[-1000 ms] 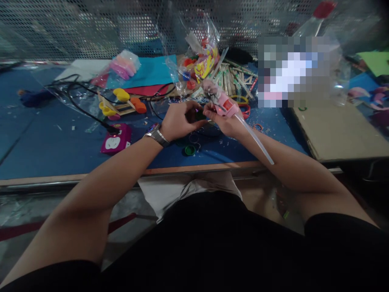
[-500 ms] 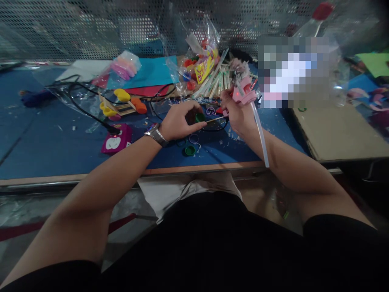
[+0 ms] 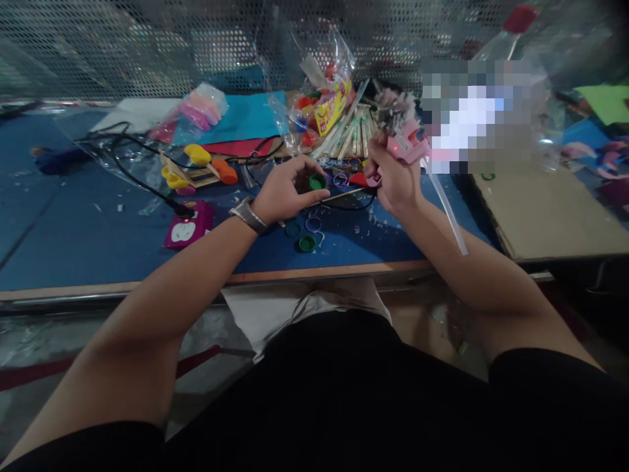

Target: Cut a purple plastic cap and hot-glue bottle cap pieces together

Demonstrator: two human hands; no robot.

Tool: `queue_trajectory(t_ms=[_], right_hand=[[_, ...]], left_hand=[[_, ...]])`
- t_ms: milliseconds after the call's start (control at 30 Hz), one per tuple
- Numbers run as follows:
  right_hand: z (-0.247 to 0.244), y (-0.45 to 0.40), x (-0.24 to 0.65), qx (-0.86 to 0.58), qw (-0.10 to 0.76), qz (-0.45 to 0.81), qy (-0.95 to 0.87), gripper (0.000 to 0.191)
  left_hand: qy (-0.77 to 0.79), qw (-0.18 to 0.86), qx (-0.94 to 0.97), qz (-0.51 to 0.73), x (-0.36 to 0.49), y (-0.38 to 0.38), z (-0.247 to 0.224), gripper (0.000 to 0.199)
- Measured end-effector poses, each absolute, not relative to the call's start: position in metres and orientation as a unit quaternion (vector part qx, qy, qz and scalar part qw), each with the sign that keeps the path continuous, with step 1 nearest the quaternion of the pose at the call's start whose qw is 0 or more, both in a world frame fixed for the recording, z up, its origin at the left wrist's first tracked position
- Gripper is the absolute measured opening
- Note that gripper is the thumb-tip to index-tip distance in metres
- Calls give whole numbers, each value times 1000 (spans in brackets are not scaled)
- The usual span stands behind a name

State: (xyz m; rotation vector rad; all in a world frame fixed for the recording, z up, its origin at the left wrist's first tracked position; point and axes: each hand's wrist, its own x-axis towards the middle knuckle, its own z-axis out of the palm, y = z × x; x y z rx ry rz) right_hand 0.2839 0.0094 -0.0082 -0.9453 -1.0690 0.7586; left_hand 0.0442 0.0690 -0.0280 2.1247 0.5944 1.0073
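Between thumb and fingers, my left hand (image 3: pixel 285 190) holds a small green cap (image 3: pixel 318 182), its hollow side showing. My right hand (image 3: pixel 397 180) is wrapped round a pink glue gun (image 3: pixel 409 145); a pale glue stick (image 3: pixel 449 216) sticks out of its back and hangs over my forearm. A thin wooden stick (image 3: pixel 344 195) lies between the two hands; what bears its ends is hard to tell. Below them on the blue table (image 3: pixel 265 252) sit a second green cap (image 3: pixel 307 243) and thin plastic rings (image 3: pixel 313 224).
A magenta box (image 3: pixel 189 226) with a plugged black cable stands at the left. Behind it is a small stick-and-cap model (image 3: pixel 199 174). Bagged caps (image 3: pixel 307 121) and wooden sticks (image 3: pixel 361 131) lie at the back. Cardboard (image 3: pixel 550 216) is at the right.
My right hand has moved slightly right with the glue gun, and the glue stick has swung right. The green cap in my left hand has shifted slightly left and up, showing more of its inside.
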Motion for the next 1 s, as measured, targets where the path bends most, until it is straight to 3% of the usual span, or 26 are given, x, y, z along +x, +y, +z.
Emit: queue_trajectory(t_ms=[200, 600, 833, 1000], right_hand=[[-8, 3, 277, -400, 634, 414, -516, 65], [-13, -1, 279, -377, 592, 499, -509, 59], [-11, -5, 277, -382, 570, 524, -504, 49], [-8, -9, 275, -392, 564, 530, -497, 54]], left_hand=[[206, 445, 764, 420, 46, 77, -36, 57], [214, 486, 750, 394, 43, 80, -33, 59], [228, 441, 753, 432, 44, 80, -32, 63], [222, 479, 737, 421, 43, 81, -28, 66]])
